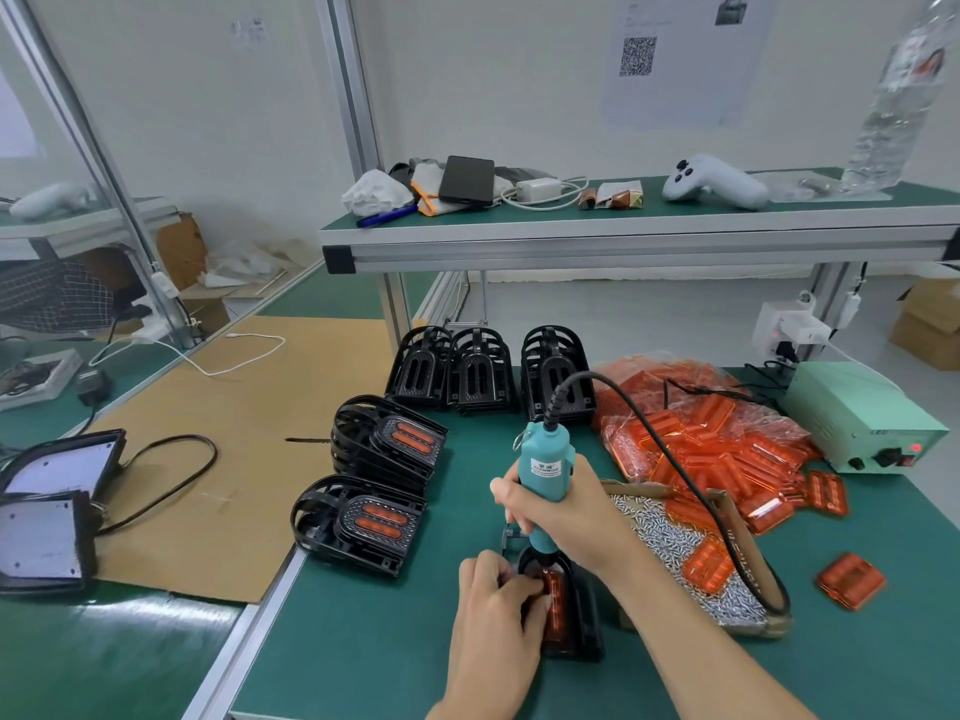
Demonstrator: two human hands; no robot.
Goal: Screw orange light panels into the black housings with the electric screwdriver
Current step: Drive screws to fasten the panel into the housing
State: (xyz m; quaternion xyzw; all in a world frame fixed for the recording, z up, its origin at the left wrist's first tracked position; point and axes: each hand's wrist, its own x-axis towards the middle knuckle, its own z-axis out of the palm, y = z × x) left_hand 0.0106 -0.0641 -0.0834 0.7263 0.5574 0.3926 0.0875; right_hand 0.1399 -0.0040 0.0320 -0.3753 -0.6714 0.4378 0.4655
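A black housing [584,621] lies on the green mat near the front, with an orange light panel [556,597] seated in it. My left hand [493,615] grips the housing and panel from the left. My right hand [561,506] grips the teal electric screwdriver [543,470], held almost upright with its bit down on the top end of the panel. Two stacks of housings with orange panels in them [387,444] [358,522] stand to the left. Empty black housings [488,368] line the back.
A bag of loose orange panels [696,433] spills at right, beside a cardboard tray of small screws [670,543]. The screwdriver's pale green power supply [857,418] sits far right. A brown cardboard sheet [244,423] and black framed panels [52,506] lie left. A raised shelf [623,226] runs overhead.
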